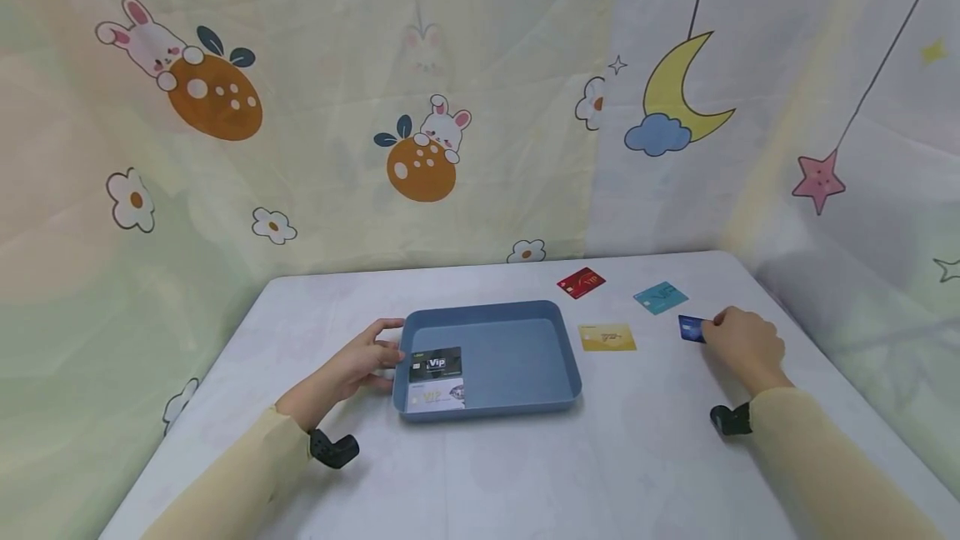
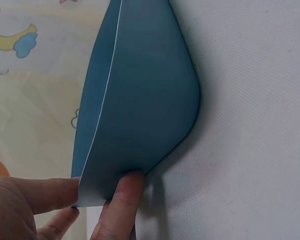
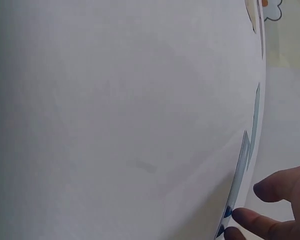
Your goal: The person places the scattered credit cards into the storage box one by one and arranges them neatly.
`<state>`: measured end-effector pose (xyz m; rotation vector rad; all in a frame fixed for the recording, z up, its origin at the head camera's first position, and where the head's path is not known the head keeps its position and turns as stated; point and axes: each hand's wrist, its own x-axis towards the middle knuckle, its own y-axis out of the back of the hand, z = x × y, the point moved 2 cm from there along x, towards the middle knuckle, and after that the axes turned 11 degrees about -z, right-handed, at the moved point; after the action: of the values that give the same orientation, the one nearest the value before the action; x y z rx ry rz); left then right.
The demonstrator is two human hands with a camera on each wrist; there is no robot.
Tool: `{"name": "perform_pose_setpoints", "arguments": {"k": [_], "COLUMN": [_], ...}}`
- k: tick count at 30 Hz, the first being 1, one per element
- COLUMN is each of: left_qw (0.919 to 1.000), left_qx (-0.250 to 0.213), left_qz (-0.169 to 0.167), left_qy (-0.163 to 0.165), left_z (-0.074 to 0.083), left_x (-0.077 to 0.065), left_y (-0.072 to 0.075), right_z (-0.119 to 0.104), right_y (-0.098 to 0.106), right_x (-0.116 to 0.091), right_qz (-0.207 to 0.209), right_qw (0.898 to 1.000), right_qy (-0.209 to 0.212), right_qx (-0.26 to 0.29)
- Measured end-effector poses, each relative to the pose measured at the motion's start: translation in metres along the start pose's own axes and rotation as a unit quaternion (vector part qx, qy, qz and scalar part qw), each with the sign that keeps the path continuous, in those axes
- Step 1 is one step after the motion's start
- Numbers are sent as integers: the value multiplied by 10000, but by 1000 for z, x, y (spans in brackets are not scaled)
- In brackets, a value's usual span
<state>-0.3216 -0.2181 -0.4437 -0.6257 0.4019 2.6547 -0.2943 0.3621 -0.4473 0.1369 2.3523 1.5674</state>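
A blue tray (image 1: 517, 357) lies in the middle of the head view, with a black card (image 1: 423, 365) and a white card (image 1: 427, 396) at its left end. My left hand (image 1: 367, 358) rests against its left side, fingers spread and fingertips at the rim. In the left wrist view, one fingertip (image 2: 132, 182) touches the tray's outer wall (image 2: 150, 95). My right hand (image 1: 746, 348) is over the right end of a dark blue card (image 1: 692, 328). In the right wrist view two fingertips (image 3: 239, 215) touch that card (image 3: 237, 175), while the thumb stands apart from it.
On the white table (image 1: 525, 473) lie a red card (image 1: 581, 282), a teal card (image 1: 661, 297) and a yellow card (image 1: 607, 337), between tray and right hand. A patterned cloth (image 1: 337, 148) hangs behind the table.
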Motion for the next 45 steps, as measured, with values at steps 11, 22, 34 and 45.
{"name": "perform_pose_setpoints", "arguments": {"k": [11,22,34,45], "left_qw": [10000,10000,10000,10000], "left_qx": [42,15,-4,-43], "left_qz": [-29,6,-21,-39], "left_qy": [-21,7,8,8], "left_z": [3,3,4,4], "left_x": [1,0,-1,-1], "left_y": [-1,-2,-2,-2], "right_z": [5,14,13,27], "right_y": [6,17,27,38], "right_x": [3,11,8,13], "right_qz": [-155,-654,-601,-690], "right_qw": [9988,9952,9963,9970], "right_qy": [-365,-709,-605,-298], "right_qx": [-291,178,90,165]}}
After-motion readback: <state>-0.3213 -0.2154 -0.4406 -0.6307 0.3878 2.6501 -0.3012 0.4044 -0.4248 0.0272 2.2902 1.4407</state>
